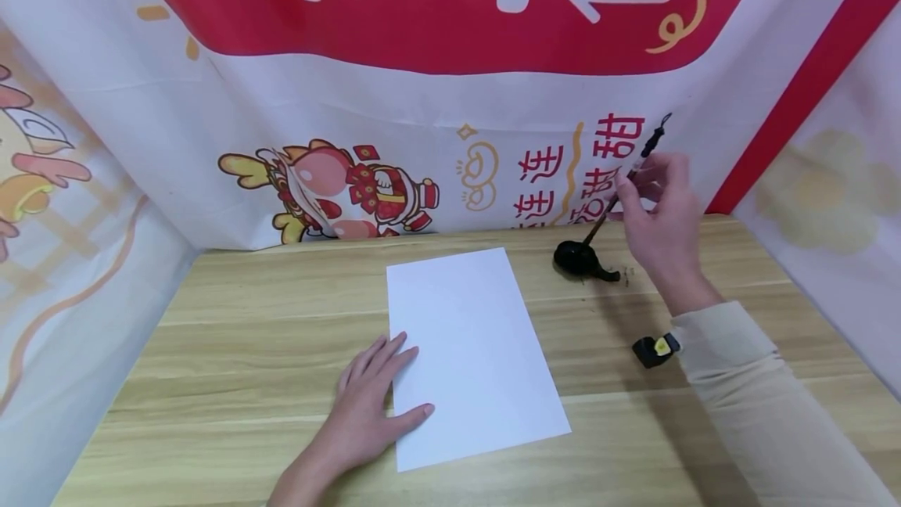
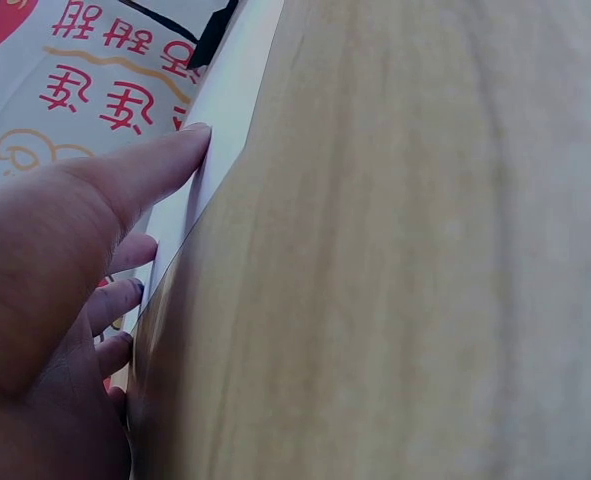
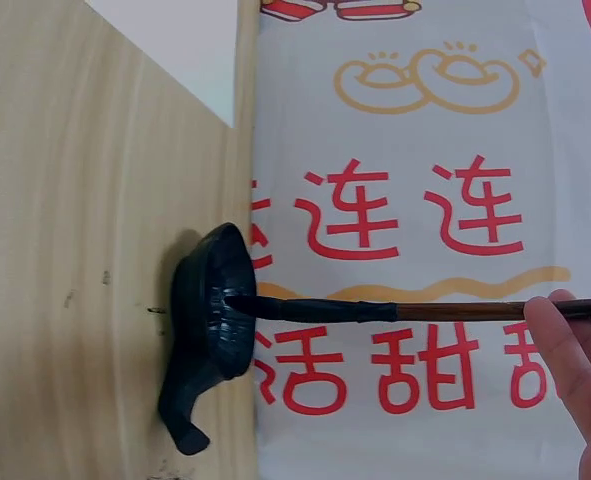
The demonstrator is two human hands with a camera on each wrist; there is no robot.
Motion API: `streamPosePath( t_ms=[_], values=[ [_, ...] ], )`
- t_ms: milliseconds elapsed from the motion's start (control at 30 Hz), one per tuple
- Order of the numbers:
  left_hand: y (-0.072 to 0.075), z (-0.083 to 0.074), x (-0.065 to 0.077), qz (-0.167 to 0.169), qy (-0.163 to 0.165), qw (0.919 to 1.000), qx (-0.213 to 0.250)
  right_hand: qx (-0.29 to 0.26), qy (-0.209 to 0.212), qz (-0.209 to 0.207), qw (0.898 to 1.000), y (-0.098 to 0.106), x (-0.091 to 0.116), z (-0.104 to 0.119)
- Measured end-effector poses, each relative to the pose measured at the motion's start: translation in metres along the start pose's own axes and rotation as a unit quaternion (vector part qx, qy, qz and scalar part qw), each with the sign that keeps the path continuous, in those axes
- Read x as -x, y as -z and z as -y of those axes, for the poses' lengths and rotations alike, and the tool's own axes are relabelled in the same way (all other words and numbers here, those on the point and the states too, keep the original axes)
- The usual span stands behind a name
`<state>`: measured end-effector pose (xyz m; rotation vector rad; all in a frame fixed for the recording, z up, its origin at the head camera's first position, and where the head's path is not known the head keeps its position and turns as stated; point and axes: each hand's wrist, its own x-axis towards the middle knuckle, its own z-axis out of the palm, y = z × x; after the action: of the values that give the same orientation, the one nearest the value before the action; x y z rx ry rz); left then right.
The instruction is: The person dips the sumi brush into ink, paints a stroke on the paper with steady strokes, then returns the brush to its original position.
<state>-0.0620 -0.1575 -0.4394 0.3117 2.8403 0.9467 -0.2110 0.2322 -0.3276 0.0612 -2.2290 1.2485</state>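
Observation:
A calligraphy brush (image 1: 604, 217) with a brown handle is pinched between the fingers and thumb of my right hand (image 1: 662, 210). Its dark tip reaches into a small black ink dish (image 1: 576, 258), seen close in the right wrist view, where the brush tip (image 3: 243, 303) meets the dish's hollow. The dish has a curved, spout-like handle (image 3: 183, 428). My left hand (image 1: 369, 405) rests with spread fingers on the left edge of a white sheet of paper (image 1: 472, 350). In the left wrist view, the thumb (image 2: 165, 165) lies along the paper's edge.
A small black object with a yellow mark (image 1: 655, 350) is by the right sleeve (image 1: 746, 358). Dark ink specks (image 1: 626, 276) dot the wooden table (image 1: 267, 319) beside the dish. Printed white and red cloth (image 1: 450, 37) hangs behind and at both sides.

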Motion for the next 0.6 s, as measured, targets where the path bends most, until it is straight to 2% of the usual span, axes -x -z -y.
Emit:
streamPosePath(
  t_ms=[300,600],
  values=[
    [-0.0019,0.0015,0.0013,0.001,-0.001,1.0000,0.005,-0.003,-0.004,0.016,1.000,-0.0025,0.0047,-0.0066],
    [-0.0003,0.0010,-0.0004,0.001,0.001,1.0000,0.000,-0.012,0.007,-0.017,1.000,0.0037,-0.0023,-0.0072]
  ],
)
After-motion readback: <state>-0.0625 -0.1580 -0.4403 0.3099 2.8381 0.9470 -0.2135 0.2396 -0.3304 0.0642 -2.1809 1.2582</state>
